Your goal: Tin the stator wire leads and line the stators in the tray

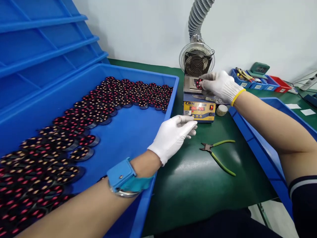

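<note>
In a white glove, my right hand pinches a small round black part with red coils. It is over the metal top of a yellow-and-blue solder pot with a lit red display. A flat metal strip lies along the pot's front edge, below my right fingers. My left hand, also gloved, is just in front of the pot's left side. Its fingers stretch forward, and I see nothing in them. Wire cutters with green handles lie spread on the green table.
A large blue tray at left holds many round coil parts. Behind the pot stand a fan and a grey hose. Beside the pot is a small white jar. Another blue bin sits at right.
</note>
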Available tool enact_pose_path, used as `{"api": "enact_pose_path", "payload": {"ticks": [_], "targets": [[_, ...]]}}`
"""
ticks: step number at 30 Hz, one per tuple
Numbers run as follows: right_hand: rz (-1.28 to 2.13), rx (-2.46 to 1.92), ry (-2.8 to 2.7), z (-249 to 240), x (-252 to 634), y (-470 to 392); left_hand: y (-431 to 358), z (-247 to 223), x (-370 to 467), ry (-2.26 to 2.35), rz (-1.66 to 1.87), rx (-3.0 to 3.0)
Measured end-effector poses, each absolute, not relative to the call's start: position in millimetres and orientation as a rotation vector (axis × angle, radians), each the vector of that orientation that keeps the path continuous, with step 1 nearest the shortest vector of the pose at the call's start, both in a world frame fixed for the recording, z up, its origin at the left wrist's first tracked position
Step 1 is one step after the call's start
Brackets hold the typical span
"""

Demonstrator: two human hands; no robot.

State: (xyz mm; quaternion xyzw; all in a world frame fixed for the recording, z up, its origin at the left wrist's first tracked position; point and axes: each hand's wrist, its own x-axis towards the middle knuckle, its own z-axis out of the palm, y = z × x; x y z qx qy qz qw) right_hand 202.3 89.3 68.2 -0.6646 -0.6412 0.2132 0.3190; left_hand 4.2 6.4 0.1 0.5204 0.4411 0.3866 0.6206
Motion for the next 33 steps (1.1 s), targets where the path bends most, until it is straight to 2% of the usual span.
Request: {"api": "enact_pose_path", "payload": {"ticks": [4, 9, 17, 33], "targets": [[0.161, -1.873, -1.770, 74, 219, 126, 6, 1, 4, 1.003, 0.851, 1.220], [-0.043, -1.917, -1.780, 64, 223, 149, 6, 0, 3, 0.989, 0.812, 1.252], [-0.042, -2.014, -1.750, 49, 221, 154, 6, 0, 3, 0.971, 0.793, 1.279], [-0.013, -1.980, -1.735, 55, 222, 153, 7, -1, 3, 0.971, 0.766, 1.305]]}}
